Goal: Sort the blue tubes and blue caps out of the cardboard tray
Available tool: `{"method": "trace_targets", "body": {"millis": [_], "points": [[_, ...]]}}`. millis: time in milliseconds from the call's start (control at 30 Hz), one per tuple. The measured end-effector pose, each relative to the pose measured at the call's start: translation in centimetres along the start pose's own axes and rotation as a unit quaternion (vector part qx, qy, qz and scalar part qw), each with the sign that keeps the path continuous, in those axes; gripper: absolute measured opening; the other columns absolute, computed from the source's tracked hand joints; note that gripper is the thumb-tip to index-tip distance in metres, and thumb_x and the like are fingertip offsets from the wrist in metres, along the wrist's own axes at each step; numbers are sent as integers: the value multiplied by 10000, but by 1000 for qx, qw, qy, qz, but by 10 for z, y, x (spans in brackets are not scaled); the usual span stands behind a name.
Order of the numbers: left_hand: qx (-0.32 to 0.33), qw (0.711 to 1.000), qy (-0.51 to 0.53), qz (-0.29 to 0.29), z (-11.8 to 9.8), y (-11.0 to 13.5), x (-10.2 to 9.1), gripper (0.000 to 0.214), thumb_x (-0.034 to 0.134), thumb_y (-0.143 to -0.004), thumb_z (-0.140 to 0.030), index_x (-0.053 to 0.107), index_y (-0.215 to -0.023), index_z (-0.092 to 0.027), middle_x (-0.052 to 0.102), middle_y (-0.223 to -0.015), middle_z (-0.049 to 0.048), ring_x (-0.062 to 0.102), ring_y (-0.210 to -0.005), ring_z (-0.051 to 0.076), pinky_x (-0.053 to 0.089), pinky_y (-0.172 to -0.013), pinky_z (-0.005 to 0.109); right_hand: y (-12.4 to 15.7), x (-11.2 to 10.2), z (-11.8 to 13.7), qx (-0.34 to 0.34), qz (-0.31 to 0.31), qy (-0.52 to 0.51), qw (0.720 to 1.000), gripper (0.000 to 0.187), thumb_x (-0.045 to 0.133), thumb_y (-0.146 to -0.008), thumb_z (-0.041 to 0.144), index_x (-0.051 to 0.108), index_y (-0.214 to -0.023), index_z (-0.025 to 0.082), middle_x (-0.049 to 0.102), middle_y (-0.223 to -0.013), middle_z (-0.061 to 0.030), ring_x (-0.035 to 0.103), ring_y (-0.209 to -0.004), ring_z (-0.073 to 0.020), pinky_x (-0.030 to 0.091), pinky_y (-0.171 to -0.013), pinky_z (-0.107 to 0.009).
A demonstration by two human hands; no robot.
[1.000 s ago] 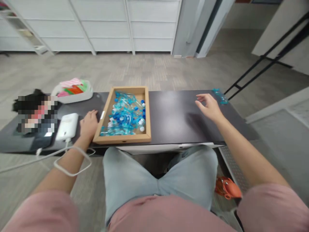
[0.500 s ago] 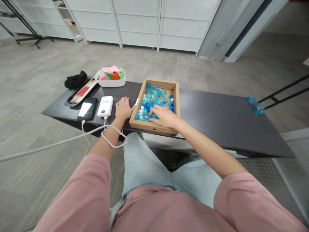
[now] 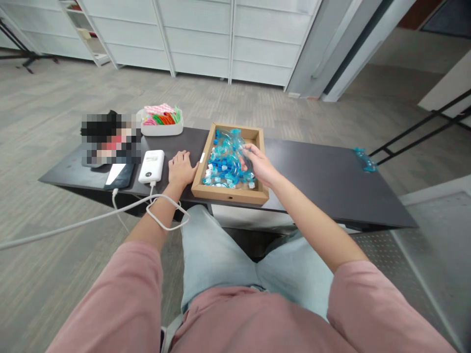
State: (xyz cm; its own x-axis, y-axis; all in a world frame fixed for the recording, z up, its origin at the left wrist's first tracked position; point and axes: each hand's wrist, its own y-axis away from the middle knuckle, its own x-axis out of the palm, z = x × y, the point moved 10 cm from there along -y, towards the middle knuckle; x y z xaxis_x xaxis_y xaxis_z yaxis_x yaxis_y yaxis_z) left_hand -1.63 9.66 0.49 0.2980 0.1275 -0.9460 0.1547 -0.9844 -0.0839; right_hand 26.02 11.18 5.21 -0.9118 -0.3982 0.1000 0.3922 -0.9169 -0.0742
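Note:
A shallow cardboard box [image 3: 230,195] on the dark table [image 3: 316,176] holds a jumble of translucent blue plastic pieces [image 3: 222,165] and small white and blue parts. Over the box's right half, my right hand [image 3: 259,164] has its fingers closed on a clear blue plastic piece [image 3: 236,142], whose kind I cannot make out. That piece overlaps the heap, so its full outline is hidden. My left hand [image 3: 181,169] lies flat on the table, fingers spread, with the thumb against the box's left side.
Left of my left hand are a white power bank [image 3: 151,166], a phone [image 3: 118,175] and a white cable [image 3: 91,218] crossing my forearm. Behind stands a white basket [image 3: 162,130] of colourful strips. Another blue plastic piece [image 3: 365,161] sits at the table's right end.
My right hand has lifted slightly and moved right within the box, its fingers now closed on a clear blue piece. My left hand stays beside the box. The view has shifted slightly.

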Motion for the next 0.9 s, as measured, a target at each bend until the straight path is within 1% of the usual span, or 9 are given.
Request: {"method": "trace_targets", "body": {"millis": [133, 267, 367, 433, 500, 567, 700, 767, 900], "points": [[-9, 1000, -7, 6, -2, 3, -3, 743, 442, -1144, -465, 503, -1752, -42, 433, -1879, 292, 351, -1777, 429, 281, -1432, 607, 15, -49, 13, -11, -59, -10, 998, 516, 721, -984, 652, 589, -1391, 364, 730, -1005, 29, 697, -769, -197, 629, -749, -375], [-5, 1000, -5, 17, -5, 4, -6, 753, 435, -1145, -459, 478, -1748, -10, 418, -1876, 315, 374, -1759, 429, 285, -1435, 616, 46, -135, 21, -37, -137, 149, 979, 808, 776, -883, 471, 526, -1647, 386, 741, -1349, -48, 737, -979, -238, 692, -905, -457], [-3, 1000, -9, 29, -5, 4, -7, 778, 416, -1142, -468, 454, -1749, 16, 407, -1875, 330, 373, -1758, 444, 286, -1438, 632, 81, -204, 19, -35, -207, 352, 912, 837, 755, -891, 384, 572, -1701, 280, 711, -1476, -151, 738, -1198, -319, 662, -1091, -539], [-2, 999, -16, 37, -4, 3, -7, 787, 388, -1136, -477, 457, -1742, 19, 410, -1866, 341, 390, -1750, 461, 302, -1427, 661, 105, -236, 15, -13, -226, 465, 856, 765, 735, -929, 344, 636, -1673, 200, 718, -1491, -205, 715, -1337, -368, 596, -1210, -570], [-9, 999, -26, 42, -2, 2, -6, 785, 339, -1130, -487, 465, -1741, -10, 417, -1863, 335, 396, -1754, 457, 312, -1422, 671, 125, -253, 7, 22, -200, 534, 821, 676, 717, -985, 342, 684, -1639, 174, 741, -1502, -222, 701, -1407, -383, 555, -1253, -565], [-22, 998, -36, 41, 0, 1, -5, 809, 273, -1126, -515, 463, -1751, -37, 414, -1870, 320, 392, -1764, 440, 306, -1430, 653, 140, -260, 0, 62, -150, 574, 803, 608, 699, -1031, 356, 717, -1615, 186, 760, -1528, -219, 698, -1422, -386, 540, -1240, -568], [-23, 998, -47, 43, -1, 0, -5, 919, 142, -1109, -578, 475, -1740, 2, 421, -1856, 345, 399, -1757, 460, 308, -1422, 670, 162, -266, 3, 99, -77, 633, 764, 557, 652, -1002, 220, 792, -1540, 269, 776, -1585, -166, 619, -1498, -415, 423, -1240, -646], [-18, 998, -42, 41, -2, 0, -6, 931, 116, -1100, -561, 485, -1734, 12, 432, -1838, 367, 404, -1754, 475, 318, -1410, 685, 170, -271, 14, 79, -81, 654, 748, 603, 609, -959, 130, 828, -1493, 305, 748, -1646, -135, 561, -1544, -420, 367, -1245, -668], [-16, 999, -28, 37, 2, -3, -4, 899, 151, -1083, -499, 503, -1727, 20, 436, -1826, 392, 416, -1740, 508, 321, -1396, 711, 190, -285, 30, 52, -171, 652, 737, 595, 524, -1007, 131, 844, -1469, 325, 730, -1638, -131, 545, -1499, -412, 385, -1215, -651]]}}
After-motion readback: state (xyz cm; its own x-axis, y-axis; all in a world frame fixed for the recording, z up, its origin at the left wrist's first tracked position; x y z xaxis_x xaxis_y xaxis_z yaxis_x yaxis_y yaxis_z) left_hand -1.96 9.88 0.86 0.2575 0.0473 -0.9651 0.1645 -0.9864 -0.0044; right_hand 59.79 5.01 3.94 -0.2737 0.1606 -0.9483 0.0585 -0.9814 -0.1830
